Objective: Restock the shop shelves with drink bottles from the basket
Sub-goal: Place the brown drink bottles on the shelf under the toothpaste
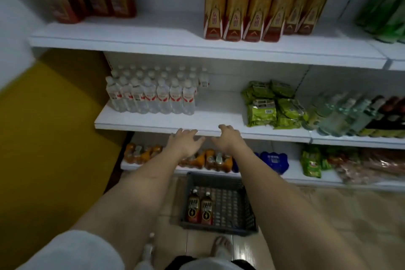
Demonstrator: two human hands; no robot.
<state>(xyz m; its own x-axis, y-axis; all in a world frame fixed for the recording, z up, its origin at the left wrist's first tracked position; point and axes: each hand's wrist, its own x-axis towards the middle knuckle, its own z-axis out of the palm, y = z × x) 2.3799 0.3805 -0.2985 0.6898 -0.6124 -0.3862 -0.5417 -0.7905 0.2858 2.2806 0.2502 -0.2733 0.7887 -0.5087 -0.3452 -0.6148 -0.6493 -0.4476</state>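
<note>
Both hands, left (186,141) and right (229,136), hover empty with fingers loose at frame centre; each should reach down and grip one energy-drink bottle (194,206) by the body in the basket (232,204).

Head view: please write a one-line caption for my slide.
Both empty hands, left and right, reach toward the middle shelf; two drink bottles remain in the basket.

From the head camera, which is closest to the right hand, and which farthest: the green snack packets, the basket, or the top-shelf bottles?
1. Green snack packets, just right of the right hand, middle shelf.
2. Basket, below on the floor.
3. Top-shelf bottles, high above.
</note>
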